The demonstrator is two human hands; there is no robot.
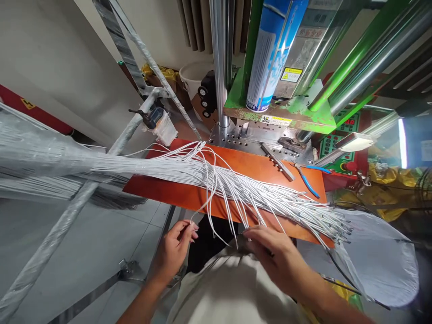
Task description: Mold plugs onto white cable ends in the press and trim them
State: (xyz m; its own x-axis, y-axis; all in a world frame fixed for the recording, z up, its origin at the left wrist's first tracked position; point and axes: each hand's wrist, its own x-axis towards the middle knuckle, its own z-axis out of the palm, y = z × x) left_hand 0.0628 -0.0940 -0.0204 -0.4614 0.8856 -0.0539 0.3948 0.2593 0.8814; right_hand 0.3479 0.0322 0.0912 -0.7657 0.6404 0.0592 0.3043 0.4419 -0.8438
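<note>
A thick bundle of white cables (182, 170) lies across the orange board (303, 231), its many cut ends fanned out at the right. Several loose cables hang over the board's near edge toward my body. My left hand (177, 246) is closed in a pinch on the end of one white cable (200, 210), below the board's edge. Curled fingers of my right hand (275, 249) are by the hanging cable ends; its thumb and whatever is between the fingers are hidden.
Behind the board stands a green press (286, 118) with a blue spray can (270, 58) on it. A metal bar (278, 163) and blue-handled pliers (307, 180) lie on the board. A plastic-wrapped frame (72, 211) is at the left, a red-green control box (337, 150) at the right.
</note>
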